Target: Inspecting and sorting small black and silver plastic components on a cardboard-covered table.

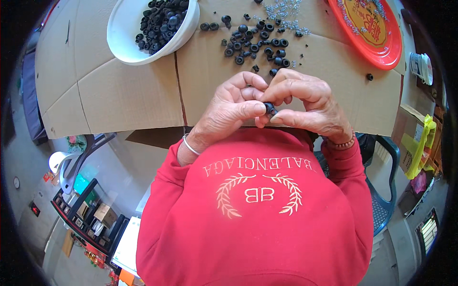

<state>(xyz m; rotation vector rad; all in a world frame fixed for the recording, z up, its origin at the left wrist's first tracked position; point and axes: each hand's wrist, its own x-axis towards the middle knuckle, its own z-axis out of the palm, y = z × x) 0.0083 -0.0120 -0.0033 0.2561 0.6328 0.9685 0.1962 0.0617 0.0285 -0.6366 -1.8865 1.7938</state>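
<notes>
Head view shows the left hand (231, 102) with its grip closed on a small black piece (270, 109), above the near edge of the surface (133, 100). The right hand (310, 97) curls its fingertips round it; I cannot tell if they press. Close fingertip work on this piece seems in hand; the next move calls for a steady pinch, apart from the loose black parts (253, 47).

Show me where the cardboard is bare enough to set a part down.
Bare cardboard lies nearer than the white bowl, left of the left hand. Another patch lies right of the right hand, nearer than the red tray and one stray black part. Crowded: between bowl and tray, where loose black parts and clear bits lie scattered.
</notes>
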